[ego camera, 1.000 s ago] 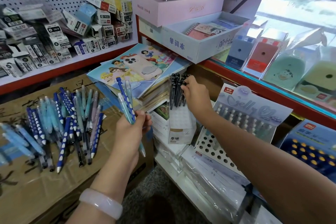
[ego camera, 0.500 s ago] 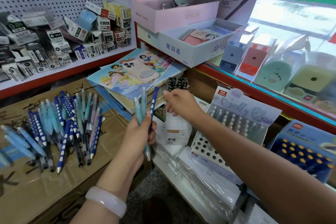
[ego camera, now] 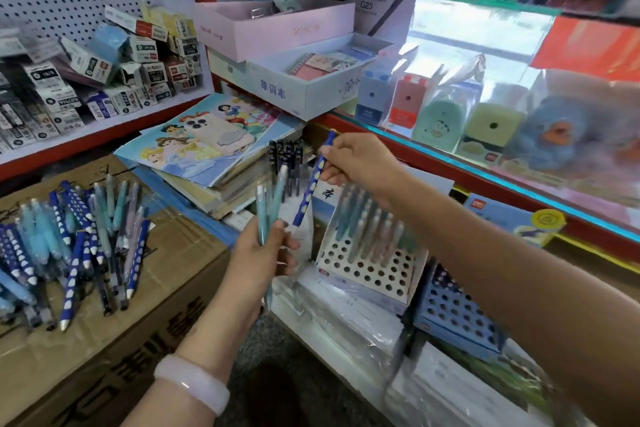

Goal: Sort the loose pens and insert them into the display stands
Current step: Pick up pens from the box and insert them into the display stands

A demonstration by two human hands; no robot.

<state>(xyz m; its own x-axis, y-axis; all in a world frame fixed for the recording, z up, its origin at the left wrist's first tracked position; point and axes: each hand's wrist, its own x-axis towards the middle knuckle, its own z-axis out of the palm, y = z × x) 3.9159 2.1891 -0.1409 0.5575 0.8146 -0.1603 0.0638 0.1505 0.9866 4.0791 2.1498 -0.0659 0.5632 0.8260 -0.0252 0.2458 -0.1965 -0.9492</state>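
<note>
My left hand (ego camera: 261, 253) grips two teal pens (ego camera: 268, 208) upright at centre. My right hand (ego camera: 356, 163) pinches the upper part of a dark blue pen with pale dots (ego camera: 313, 180), its tip still near my left fingers. Just right of my hands stands a white display stand with round holes (ego camera: 367, 270), pastel pens filling its back rows. A blue holed stand (ego camera: 457, 315) sits empty to its right. Behind my hands a small white stand holds black pens (ego camera: 289, 163). Several loose blue, teal and pastel pens (ego camera: 69, 246) lie piled on a cardboard box (ego camera: 166, 288) at left.
A stack of princess picture books with a phone (ego camera: 218, 135) on top lies behind the box. Small cartons (ego camera: 138, 69) crowd the left shelf under a pegboard. Sharpeners (ego camera: 408, 100) line the red-edged right shelf. Plastic-wrapped packs (ego camera: 346, 315) lie under the stands.
My right hand left the black pens, came back to my left hand and took hold of the dotted blue pen, drawing it up and right. The view shifted slightly.
</note>
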